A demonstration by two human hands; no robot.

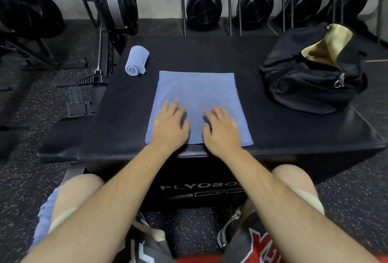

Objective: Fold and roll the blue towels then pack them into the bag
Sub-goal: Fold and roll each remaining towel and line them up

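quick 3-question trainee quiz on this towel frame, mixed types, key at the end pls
1. True or false: the rolled towel is already inside the black bag.
2. Where do the left hand and right hand rest? A) on the flat towel B) on the bag C) on the plyo box
3. Fill in: the bag's top is ____.

Key: 1 false; 2 A; 3 open

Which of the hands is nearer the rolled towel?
Left. The left hand lies flat on the near-left part of the flat towel, diagonally below the rolled towel. The right hand lies on the towel's right half, farther away.
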